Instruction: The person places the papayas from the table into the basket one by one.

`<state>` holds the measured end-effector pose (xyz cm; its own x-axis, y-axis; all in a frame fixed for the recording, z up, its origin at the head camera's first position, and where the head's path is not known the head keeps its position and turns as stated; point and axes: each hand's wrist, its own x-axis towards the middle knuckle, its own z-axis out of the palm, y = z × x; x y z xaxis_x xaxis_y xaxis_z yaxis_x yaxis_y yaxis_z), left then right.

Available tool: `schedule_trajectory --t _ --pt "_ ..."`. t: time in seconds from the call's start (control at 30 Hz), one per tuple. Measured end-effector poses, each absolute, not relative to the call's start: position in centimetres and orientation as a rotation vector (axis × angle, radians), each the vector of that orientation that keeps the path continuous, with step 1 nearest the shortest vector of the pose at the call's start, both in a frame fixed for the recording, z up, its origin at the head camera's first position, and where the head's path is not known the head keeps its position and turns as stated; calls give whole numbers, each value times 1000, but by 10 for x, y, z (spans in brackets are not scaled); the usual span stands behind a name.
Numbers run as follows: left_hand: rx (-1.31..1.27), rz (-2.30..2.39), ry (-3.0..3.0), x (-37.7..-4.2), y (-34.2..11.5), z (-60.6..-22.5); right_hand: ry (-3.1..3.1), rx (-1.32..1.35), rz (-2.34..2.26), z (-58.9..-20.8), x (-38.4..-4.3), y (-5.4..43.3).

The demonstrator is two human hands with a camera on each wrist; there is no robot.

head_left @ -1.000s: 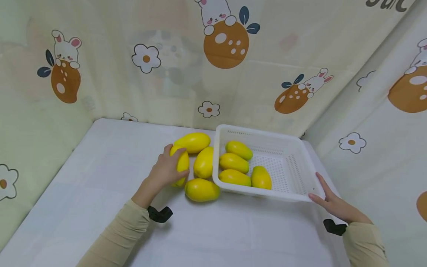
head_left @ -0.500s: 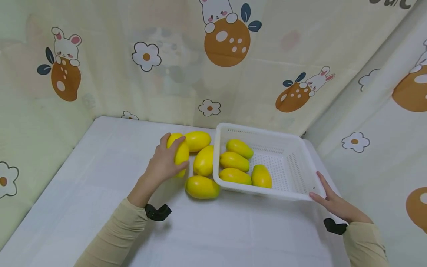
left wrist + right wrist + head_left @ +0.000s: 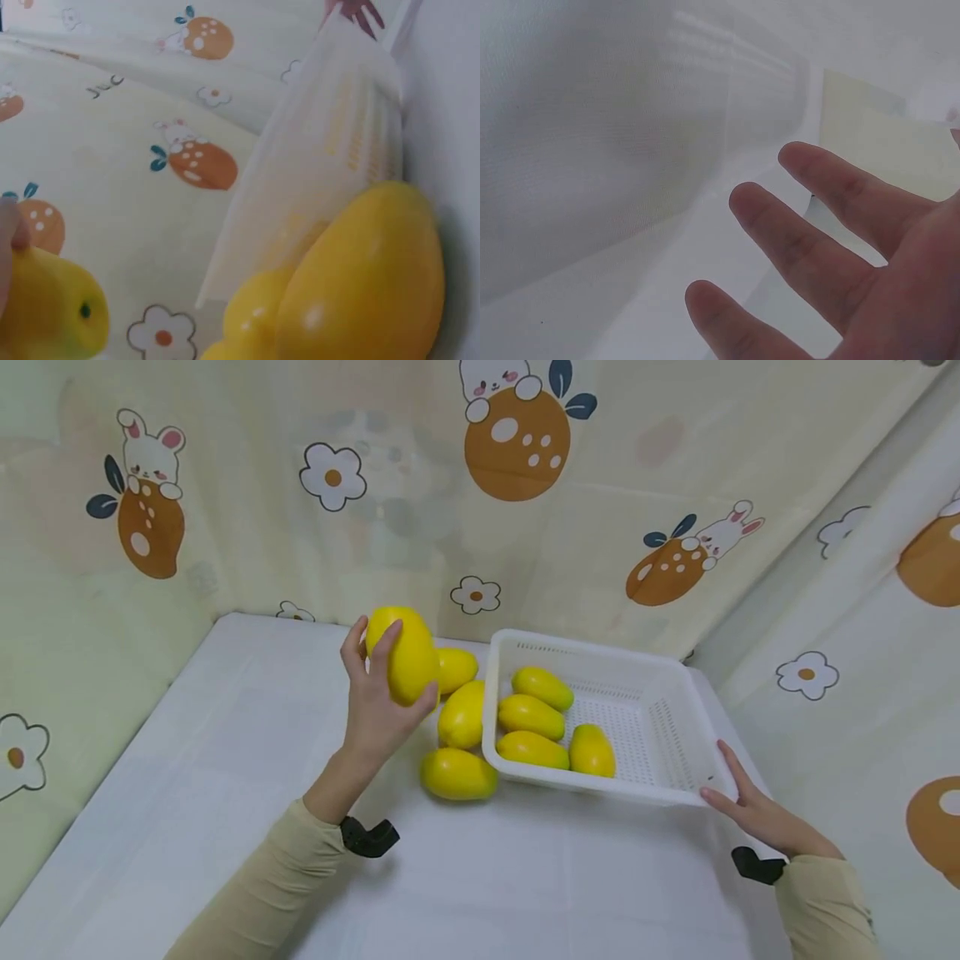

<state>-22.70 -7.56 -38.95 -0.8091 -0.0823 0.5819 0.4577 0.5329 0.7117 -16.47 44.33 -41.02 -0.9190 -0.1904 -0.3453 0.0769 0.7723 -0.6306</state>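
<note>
My left hand (image 3: 377,706) grips a yellow mango (image 3: 411,662), raised over the table's far side left of the basket. In the left wrist view the held mango (image 3: 60,307) shows its stem end at the lower left. Three more mangoes (image 3: 459,774) lie against the left side of the white plastic basket (image 3: 607,789). Inside the basket, several mangoes (image 3: 529,716) sit toward its left end. At the basket's near right corner rests my right hand (image 3: 765,814), thumb and index finger spread along the rim. In the right wrist view its fingers (image 3: 802,247) are straight and apart.
A white cloth covers the table (image 3: 225,760). Behind and beside it hangs a cream curtain (image 3: 247,552) printed with rabbits, fruit and flowers, close to the basket's back edge. A black strap mount (image 3: 370,837) is on the left wrist.
My left hand has lifted its mango off the table, upward and away from the other mangoes. The basket and the right hand have stayed in place.
</note>
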Motion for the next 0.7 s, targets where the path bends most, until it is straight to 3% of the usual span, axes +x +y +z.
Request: schedule_trajectory --t 0.53,0.7 --pt "-836 -1435 -1900 -206 -9 -410 2549 -58 -985 -412 -164 443" --pt "-877 -1391 -1898 -204 -1 -419 2541 -65 -1006 -413 -165 444"
